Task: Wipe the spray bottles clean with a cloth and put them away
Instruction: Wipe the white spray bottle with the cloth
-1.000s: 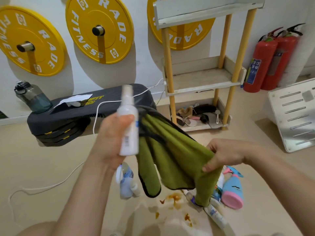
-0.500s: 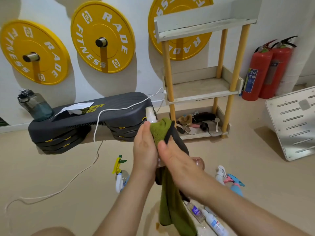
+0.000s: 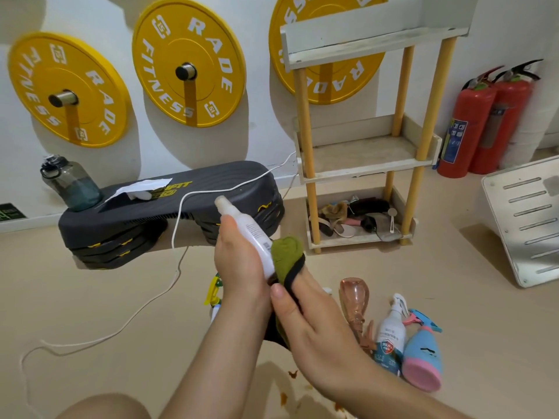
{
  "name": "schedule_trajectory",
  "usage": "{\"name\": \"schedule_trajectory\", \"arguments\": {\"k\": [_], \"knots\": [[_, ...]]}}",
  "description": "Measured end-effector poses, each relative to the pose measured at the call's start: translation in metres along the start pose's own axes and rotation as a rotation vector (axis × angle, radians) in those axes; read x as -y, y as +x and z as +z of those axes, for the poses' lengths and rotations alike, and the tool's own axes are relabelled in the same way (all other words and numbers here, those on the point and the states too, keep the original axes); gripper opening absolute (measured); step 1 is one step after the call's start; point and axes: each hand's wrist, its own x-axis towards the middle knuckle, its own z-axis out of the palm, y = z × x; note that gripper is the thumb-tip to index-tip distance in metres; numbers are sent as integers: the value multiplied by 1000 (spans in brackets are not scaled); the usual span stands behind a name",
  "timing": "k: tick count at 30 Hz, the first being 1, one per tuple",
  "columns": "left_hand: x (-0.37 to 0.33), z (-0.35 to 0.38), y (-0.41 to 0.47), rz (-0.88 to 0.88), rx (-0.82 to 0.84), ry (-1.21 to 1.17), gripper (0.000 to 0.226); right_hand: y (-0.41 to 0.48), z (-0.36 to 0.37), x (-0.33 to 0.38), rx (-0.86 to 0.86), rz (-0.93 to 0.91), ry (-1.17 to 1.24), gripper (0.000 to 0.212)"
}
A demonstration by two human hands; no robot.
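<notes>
My left hand [image 3: 242,267] grips a slim white spray bottle [image 3: 246,232], tilted with its nozzle up and to the left. My right hand [image 3: 305,309] holds a green cloth [image 3: 286,255] with a black edge, wrapped round the bottle's lower end. On the floor to the right lie a pink clear bottle [image 3: 354,297], a white bottle with a blue label [image 3: 390,337] and a blue and pink bottle [image 3: 423,361]. A yellow-green trigger bottle [image 3: 213,291] peeks out behind my left wrist.
A wooden shelf rack [image 3: 363,158] stands by the wall, its bottom tier holding slippers and small items. A black step platform [image 3: 169,213] with a water jug [image 3: 71,182] and a white cable sits to the left. Two fire extinguishers [image 3: 484,122] and a metal panel [image 3: 529,219] are on the right. Brown spots stain the floor.
The hanging cloth was gathered and wrapped round the bottle. It has since slid from the bottle's top down to its lower end, baring the upper body.
</notes>
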Motion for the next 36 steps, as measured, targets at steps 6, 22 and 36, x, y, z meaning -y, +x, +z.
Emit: {"name": "schedule_trajectory", "arguments": {"k": [6, 22, 36], "knots": [[11, -3, -19, -206, 394, -230, 48, 11, -8, -10, -132, -57, -115, 46], [7, -33, -3, 603, 909, 698, 61, 57, -103, 49, 58, 286, -258, 23], [27, -10, -30, 303, 744, 478, 45, 45, -73, 34, 85, 39, -545, 40]]}}
